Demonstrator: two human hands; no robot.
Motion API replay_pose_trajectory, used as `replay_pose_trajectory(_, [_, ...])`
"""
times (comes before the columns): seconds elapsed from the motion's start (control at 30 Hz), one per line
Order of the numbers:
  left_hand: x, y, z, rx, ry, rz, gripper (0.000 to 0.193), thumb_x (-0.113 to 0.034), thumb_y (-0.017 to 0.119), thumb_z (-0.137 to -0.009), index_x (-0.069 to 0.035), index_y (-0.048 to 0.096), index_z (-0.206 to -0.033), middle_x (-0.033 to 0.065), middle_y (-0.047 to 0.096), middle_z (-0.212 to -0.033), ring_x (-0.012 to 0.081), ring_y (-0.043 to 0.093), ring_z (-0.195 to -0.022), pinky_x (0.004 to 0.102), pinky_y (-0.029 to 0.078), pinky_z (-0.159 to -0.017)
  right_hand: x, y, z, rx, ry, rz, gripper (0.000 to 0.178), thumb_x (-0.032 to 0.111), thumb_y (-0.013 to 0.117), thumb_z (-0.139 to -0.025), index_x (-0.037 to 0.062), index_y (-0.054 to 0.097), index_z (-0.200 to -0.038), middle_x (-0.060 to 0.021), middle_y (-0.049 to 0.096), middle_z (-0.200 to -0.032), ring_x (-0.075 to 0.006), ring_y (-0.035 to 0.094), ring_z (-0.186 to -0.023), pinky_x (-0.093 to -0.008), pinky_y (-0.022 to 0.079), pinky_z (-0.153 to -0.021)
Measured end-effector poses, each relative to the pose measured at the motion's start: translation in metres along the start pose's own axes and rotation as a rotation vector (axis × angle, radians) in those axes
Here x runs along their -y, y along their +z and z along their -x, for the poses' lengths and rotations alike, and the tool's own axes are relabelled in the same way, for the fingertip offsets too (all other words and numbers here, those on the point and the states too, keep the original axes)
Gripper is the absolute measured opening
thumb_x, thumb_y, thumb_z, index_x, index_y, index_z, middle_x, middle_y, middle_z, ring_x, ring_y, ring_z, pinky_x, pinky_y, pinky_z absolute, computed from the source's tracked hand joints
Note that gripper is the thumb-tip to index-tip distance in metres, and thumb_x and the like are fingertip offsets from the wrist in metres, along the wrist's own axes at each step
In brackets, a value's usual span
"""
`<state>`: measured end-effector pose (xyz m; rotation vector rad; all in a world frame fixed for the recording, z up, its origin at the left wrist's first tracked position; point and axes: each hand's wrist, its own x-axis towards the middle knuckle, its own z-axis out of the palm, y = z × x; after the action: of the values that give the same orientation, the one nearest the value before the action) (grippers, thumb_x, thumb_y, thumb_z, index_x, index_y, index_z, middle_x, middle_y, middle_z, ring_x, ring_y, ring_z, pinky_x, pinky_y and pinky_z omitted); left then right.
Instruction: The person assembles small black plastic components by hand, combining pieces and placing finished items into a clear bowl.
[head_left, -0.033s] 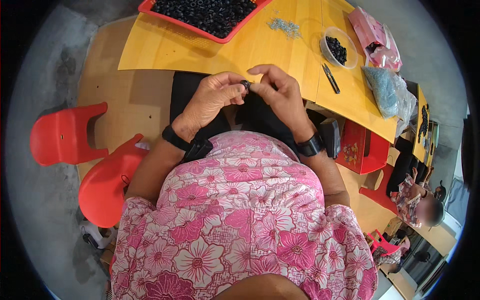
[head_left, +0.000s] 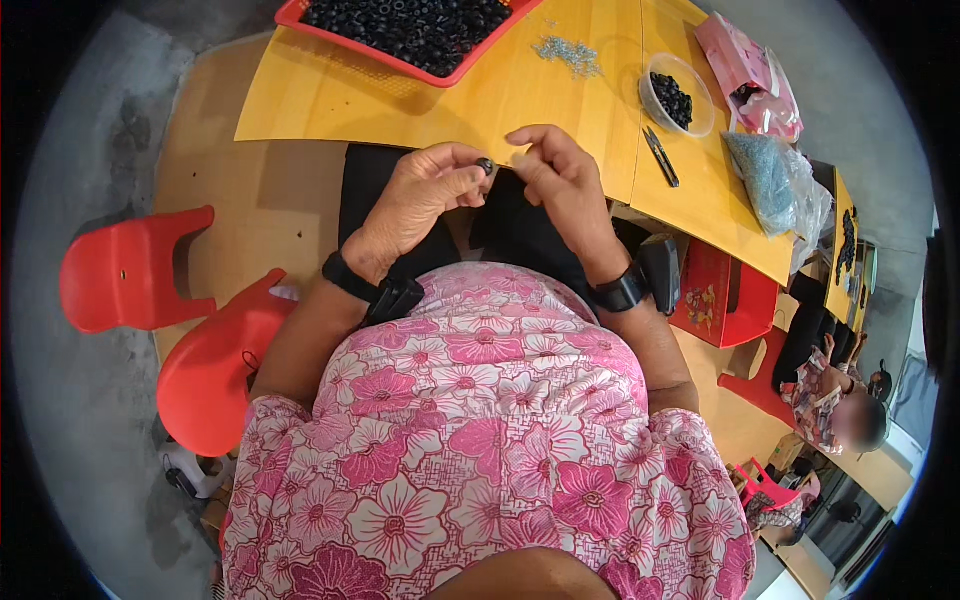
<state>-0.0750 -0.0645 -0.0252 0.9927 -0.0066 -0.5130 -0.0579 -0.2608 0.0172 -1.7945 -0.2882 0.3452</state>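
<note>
My left hand [head_left: 425,198] is closed in a pinch above my lap. Between its thumb and forefinger sits a small black ring-shaped part [head_left: 485,165]. My right hand [head_left: 562,185] hovers just to the right of that part, a small gap between them. Its forefinger is bent and stands apart from the thumb tip, and I see nothing held there. The lower fingers are curled and partly hidden. Both hands are in front of the near edge of the yellow table [head_left: 430,115]. A red tray [head_left: 455,78] heaped with similar black parts rests on it.
Small silvery pieces [head_left: 568,55] lie loose on the table. To their right are a clear tub [head_left: 708,120] of black parts, thread snips [head_left: 661,157], a pink bag [head_left: 735,60] and a plastic bag [head_left: 765,180] of bluish pieces. Red stools [head_left: 130,270] stand left; another person [head_left: 815,400] sits far right.
My right hand has drawn back slightly to the right, its thumb coming off the black ring-shaped part. My left hand keeps its pinch and has shifted very little.
</note>
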Motion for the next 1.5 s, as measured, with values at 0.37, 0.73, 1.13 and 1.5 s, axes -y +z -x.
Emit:
replay_pose_trajectory(0.37, [0.005, -0.006, 0.001, -0.010, 0.010, -0.014, 0.018, -0.013, 0.062, -0.088, -0.002, 0.059, -0.102, 0.0044, 0.061, -0.089, 0.0095, 0.058, -0.074, 0.0269, 0.051, -0.074, -0.026, -0.005, -0.001, -0.252, 0.287, -0.785, 0.020, 0.003, 0.045, -0.093, -0.0054, 0.050, -0.111, -0.0133, 0.060, -0.097, -0.0179, 0.062, -0.079, -0.0270, 0.054, -0.072])
replay_pose_trajectory(0.73, [0.006, -0.004, 0.003, -0.021, 0.024, 0.006, 0.019, -0.013, 0.063, -0.087, -0.002, 0.059, -0.102, 0.0043, 0.061, -0.089, 0.0101, 0.058, -0.075, 0.0273, 0.051, -0.075, -0.029, 0.004, 0.006, -0.013, 0.222, -1.038, 0.025, 0.024, 0.052, -0.094, 0.0004, 0.055, -0.100, -0.0047, 0.058, -0.070, -0.0090, 0.050, -0.056, -0.0205, 0.041, -0.049])
replay_pose_trajectory(1.13, [0.007, -0.004, 0.002, -0.011, 0.031, -0.020, 0.019, -0.013, 0.062, -0.087, -0.002, 0.059, -0.103, 0.0048, 0.062, -0.090, 0.0101, 0.058, -0.075, 0.0270, 0.051, -0.074, -0.025, 0.013, 0.005, -0.028, 0.235, -1.099, 0.024, 0.019, 0.055, -0.092, -0.0025, 0.057, -0.102, -0.0026, 0.054, -0.076, -0.0076, 0.046, -0.060, -0.0225, 0.046, -0.057])
replay_pose_trajectory(1.5, [0.008, -0.005, 0.001, -0.009, 0.052, -0.039, 0.019, -0.013, 0.063, -0.087, -0.003, 0.060, -0.103, 0.0037, 0.062, -0.091, 0.0104, 0.059, -0.075, 0.0262, 0.051, -0.073, -0.022, 0.014, 0.007, -0.051, 0.218, -0.984, 0.025, 0.011, 0.056, -0.090, -0.0060, 0.058, -0.108, -0.0062, 0.059, -0.083, -0.0108, 0.056, -0.069, -0.0286, 0.054, -0.072])
